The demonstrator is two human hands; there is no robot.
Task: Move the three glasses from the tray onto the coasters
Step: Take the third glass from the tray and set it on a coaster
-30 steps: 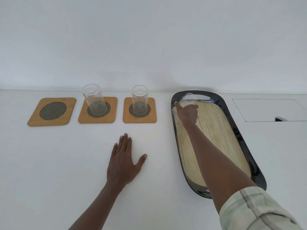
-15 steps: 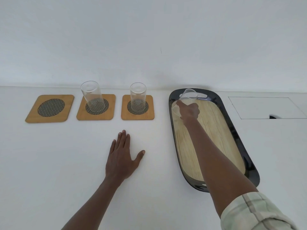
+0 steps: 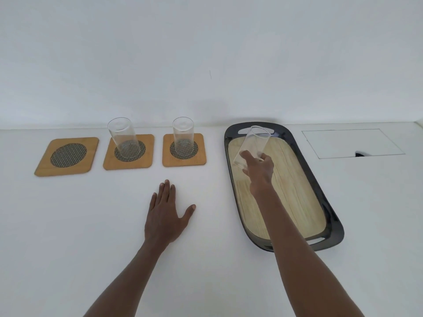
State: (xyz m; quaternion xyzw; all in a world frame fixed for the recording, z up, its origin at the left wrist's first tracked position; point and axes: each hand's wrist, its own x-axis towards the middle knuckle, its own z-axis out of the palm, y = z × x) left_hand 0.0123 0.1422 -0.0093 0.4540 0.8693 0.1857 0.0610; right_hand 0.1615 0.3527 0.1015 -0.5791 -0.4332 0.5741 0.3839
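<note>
Three wooden coasters with dark mesh centres lie in a row at the back left. The left coaster (image 3: 66,156) is bare. A clear glass (image 3: 124,136) stands on the middle coaster (image 3: 128,152), and another glass (image 3: 183,135) stands on the right coaster (image 3: 184,150). My right hand (image 3: 259,170) grips the third glass (image 3: 251,145) near its base, tilted, above the far end of the black tray (image 3: 320,191) with its wooden floor. My left hand (image 3: 166,216) rests flat on the white table, fingers spread, in front of the right coaster.
A rectangular flush hatch (image 3: 352,143) with a small dark notch sits in the table right of the tray. A white wall rises just behind the coasters and tray.
My right hand has lifted the third glass off the tray floor and tilted it. My left hand stayed flat on the table.
</note>
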